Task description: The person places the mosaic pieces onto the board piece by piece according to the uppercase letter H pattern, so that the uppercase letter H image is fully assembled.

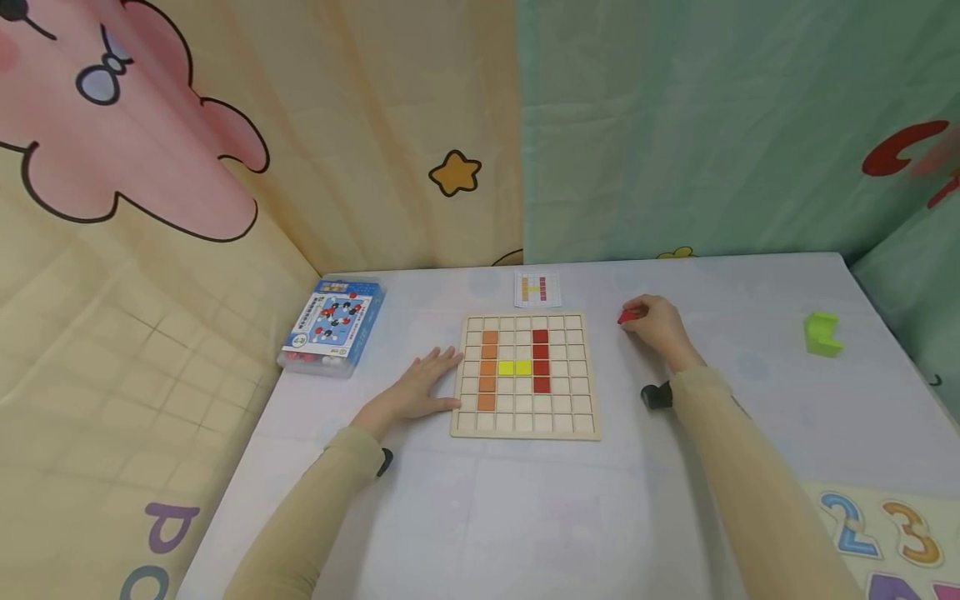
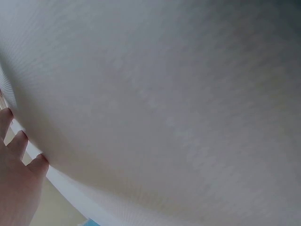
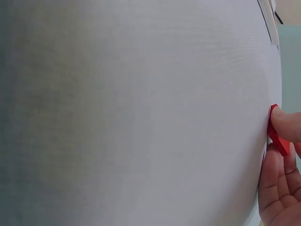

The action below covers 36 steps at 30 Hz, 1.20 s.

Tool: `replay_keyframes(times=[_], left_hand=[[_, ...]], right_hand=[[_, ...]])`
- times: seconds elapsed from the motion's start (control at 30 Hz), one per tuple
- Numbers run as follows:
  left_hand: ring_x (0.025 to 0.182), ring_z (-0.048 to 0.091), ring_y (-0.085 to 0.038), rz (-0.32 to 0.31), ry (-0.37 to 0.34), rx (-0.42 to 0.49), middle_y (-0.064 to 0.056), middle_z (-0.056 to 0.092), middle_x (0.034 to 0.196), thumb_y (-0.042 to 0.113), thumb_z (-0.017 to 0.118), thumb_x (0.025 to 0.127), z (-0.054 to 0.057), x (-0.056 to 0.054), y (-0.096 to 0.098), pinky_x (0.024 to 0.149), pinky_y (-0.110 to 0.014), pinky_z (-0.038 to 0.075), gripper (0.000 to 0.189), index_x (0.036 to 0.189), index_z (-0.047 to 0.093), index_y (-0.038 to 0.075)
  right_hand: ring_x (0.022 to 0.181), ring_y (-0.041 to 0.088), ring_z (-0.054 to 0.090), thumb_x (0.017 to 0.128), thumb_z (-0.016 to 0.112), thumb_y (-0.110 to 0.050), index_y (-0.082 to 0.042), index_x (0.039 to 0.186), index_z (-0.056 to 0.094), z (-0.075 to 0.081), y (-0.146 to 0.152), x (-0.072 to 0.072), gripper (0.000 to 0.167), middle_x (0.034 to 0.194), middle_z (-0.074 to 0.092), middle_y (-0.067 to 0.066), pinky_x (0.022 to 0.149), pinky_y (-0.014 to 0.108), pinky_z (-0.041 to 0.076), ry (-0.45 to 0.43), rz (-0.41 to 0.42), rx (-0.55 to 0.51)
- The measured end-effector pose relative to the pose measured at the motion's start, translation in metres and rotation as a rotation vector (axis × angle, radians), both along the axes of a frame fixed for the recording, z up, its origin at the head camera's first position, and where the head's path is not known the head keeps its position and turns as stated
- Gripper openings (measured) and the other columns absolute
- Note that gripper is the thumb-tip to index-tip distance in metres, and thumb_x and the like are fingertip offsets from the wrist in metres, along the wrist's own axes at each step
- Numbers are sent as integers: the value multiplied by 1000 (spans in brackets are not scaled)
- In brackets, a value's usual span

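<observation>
A square wooden grid board [image 1: 525,435] lies flat on the white table. Orange squares [image 1: 487,384] form a column on its left, red squares [image 1: 541,360] a column right of middle, and two yellow squares [image 1: 514,367] sit between them. My left hand [image 1: 412,393] rests at the board's left edge, fingers spread and touching the rim or close to it. To the right of the board, my right hand [image 1: 660,327] pinches a small red piece [image 3: 277,132] between thumb and fingers, low over the tabletop. Part of that piece is hidden by the thumb.
Behind the board lies a small pattern card [image 1: 551,292]. A blue boxed set [image 1: 337,325] is at the back left, and a light green piece [image 1: 821,335] at the far right. A number sheet [image 1: 813,496] occupies the front right corner. Curtains stand behind the table.
</observation>
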<state>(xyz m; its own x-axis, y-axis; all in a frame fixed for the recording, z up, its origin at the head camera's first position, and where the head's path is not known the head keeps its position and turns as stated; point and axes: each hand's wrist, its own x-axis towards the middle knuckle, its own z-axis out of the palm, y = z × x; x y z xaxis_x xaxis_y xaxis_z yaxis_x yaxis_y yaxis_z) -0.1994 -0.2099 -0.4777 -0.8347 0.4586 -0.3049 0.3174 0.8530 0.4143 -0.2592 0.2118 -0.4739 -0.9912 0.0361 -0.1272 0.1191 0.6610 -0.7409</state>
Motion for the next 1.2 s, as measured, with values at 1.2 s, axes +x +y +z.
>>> replay_keyframes(times=[1.2], left_hand=[[154,2,-31,6,-21,11,-5,12,167,49,69,88,0,-2,-1,125,-53,4,90,158,22,19]], right_hand=[[87,18,62,87,75,-23,-5,106,67,15,-71,66,28,94,69,7,78,23,51,-203,246,-223]])
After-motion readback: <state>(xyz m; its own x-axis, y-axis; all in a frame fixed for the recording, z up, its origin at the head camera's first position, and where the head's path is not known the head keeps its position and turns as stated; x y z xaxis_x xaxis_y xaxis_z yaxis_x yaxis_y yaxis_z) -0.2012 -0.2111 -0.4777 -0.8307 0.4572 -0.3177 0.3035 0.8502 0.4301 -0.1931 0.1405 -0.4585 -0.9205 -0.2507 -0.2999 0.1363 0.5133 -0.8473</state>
